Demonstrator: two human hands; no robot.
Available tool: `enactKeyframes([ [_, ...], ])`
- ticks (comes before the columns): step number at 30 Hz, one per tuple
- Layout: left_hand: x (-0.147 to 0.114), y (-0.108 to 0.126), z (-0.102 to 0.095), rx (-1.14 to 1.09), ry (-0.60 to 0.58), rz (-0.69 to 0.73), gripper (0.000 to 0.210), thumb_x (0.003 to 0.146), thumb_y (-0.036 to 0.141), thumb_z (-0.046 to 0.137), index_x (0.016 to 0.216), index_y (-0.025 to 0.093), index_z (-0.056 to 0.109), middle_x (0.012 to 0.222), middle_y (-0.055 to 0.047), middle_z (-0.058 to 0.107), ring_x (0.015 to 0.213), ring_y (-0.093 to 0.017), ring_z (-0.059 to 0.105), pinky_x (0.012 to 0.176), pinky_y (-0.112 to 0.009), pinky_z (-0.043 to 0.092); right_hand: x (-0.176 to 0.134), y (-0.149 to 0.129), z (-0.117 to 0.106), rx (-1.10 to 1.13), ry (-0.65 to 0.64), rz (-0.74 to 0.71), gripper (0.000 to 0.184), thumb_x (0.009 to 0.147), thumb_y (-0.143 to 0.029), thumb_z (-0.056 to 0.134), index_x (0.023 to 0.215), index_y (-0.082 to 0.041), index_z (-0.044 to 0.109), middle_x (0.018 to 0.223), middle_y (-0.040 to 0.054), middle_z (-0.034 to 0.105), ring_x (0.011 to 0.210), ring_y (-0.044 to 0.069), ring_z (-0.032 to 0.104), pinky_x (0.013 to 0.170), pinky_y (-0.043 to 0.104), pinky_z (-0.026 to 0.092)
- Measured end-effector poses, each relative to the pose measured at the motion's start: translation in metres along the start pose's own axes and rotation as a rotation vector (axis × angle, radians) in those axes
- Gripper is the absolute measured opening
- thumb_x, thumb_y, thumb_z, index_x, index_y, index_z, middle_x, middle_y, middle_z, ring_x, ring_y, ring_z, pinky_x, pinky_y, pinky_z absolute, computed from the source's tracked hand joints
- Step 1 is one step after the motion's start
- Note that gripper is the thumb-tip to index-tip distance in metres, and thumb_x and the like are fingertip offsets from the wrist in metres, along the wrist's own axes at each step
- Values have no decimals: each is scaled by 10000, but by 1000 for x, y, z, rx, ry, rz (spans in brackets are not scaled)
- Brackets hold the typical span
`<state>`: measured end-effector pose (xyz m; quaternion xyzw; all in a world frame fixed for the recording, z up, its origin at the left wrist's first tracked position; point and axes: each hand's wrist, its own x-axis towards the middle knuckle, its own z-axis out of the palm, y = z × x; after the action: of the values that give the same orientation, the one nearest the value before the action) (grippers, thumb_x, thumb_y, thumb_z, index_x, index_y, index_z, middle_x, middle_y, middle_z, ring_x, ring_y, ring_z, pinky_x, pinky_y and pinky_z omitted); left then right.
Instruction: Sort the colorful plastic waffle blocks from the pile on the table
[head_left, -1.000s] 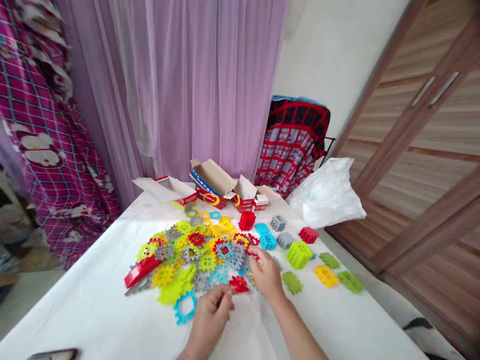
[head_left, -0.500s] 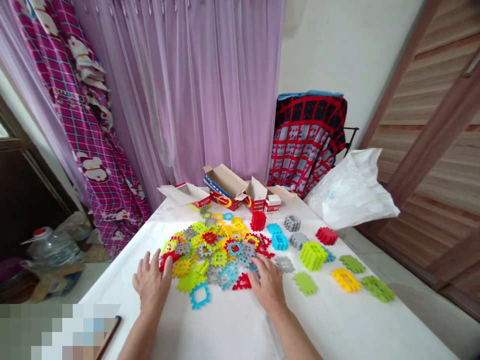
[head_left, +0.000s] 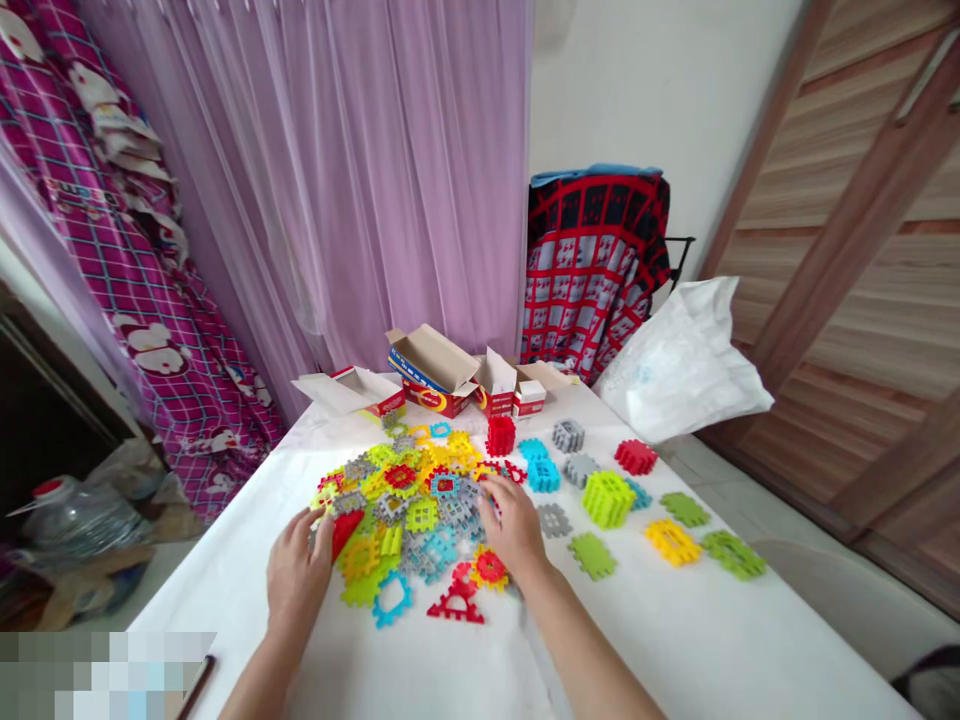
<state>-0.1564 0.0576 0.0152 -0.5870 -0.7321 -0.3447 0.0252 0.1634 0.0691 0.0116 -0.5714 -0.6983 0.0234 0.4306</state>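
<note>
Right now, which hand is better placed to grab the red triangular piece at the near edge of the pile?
Right, probably: the right hand is at the right side of the pile, nearer the red triangular piece; the left hand is across at the left edge, by another red piece.

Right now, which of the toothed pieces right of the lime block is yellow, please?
The yellow piece, left of the rightmost green one; others there are green, blue or red.

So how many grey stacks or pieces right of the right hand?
3: far grey stack, nearer grey stack, flat grey piece beside the right hand, which may hide others.
</note>
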Motion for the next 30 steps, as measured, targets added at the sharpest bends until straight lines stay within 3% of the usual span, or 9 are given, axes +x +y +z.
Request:
enactKeyframes([
  [2, 12, -4, 5, 28, 7, 14, 554, 886, 542, 320, 1145, 176, 645, 1277, -162, 624, 1277, -305, 504, 1059, -464, 402, 22, 3, 2, -137, -67, 124, 319, 900, -314, 506, 1144, -190, 669, 1212, 125, 632, 1144, 245, 563, 984, 376, 433],
  [5, 29, -4, 14, 42, -78, 4, 482, 867, 520, 405, 1182, 239, 638, 1294, -116, 634, 1300, -309, 486, 1022, -495, 434, 41, -1, 9, -273, -218, 267, 370, 896, -419, 537, 1181, -218, 661, 1261, 135, 596, 1186, 284, 525, 989, 421, 398],
  [8, 34, 2, 15, -5, -210, 60, 459, 853, 528, 403, 1120, 277, 680, 1253, -52, 673, 1250, -258, 547, 1048, -411, 429, 36, -12, 17, -303, -284, 280, 394, 884, -492, 546, 1183, -265, 665, 1330, 123, 558, 1221, 317, 490, 1013, 476, 349],
  [11, 25, 12, 10, -51, -283, 45, 548, 846, 581, 340, 1058, 238, 712, 1243, -71, 682, 1224, -264, 575, 1075, -389, 402, 20, -21, 21, -267, -285, 206, 389, 871, -498, 563, 1186, -292, 663, 1329, 96, 569, 1230, 309, 478, 1037, 462, 319],
  [15, 9, 19, 4, -68, -209, -65, 567, 834, 597, 318, 1005, 234, 719, 1177, -78, 716, 1152, -315, 618, 1003, -451, 458, 20, -25, 12, -211, -286, 158, 332, 882, -481, 554, 1115, -284, 685, 1216, 70, 642, 1155, 271, 538, 999, 410, 352],
  [19, 5, 16, 5, -150, -133, -50, 499, 807, 586, 371, 899, 248, 727, 1095, -57, 748, 1083, -303, 656, 971, -412, 491, 66, -29, 13, -257, -265, 166, 318, 918, -444, 499, 1061, -237, 692, 1160, 94, 655, 1086, 250, 585, 937, 381, 391],
  [24, 4, 12, 7, -203, -108, -62, 460, 813, 571, 404, 900, 268, 738, 1050, -33, 762, 1041, -285, 676, 942, -395, 518, 140, -37, 58, -274, -466, 172, 370, 892, -418, 535, 1200, -239, 634, 1263, 94, 609, 1164, 252, 556, 919, 355, 440],
  [30, 0, 8, 10, -244, -94, -77, 481, 827, 606, 402, 900, 277, 746, 981, -37, 769, 956, -271, 698, 867, -394, 549, 193, -45, 122, -289, -623, 148, 388, 780, -291, 670, 1166, -263, 649, 1263, 74, 639, 1199, 254, 563, 940, 354, 456],
])
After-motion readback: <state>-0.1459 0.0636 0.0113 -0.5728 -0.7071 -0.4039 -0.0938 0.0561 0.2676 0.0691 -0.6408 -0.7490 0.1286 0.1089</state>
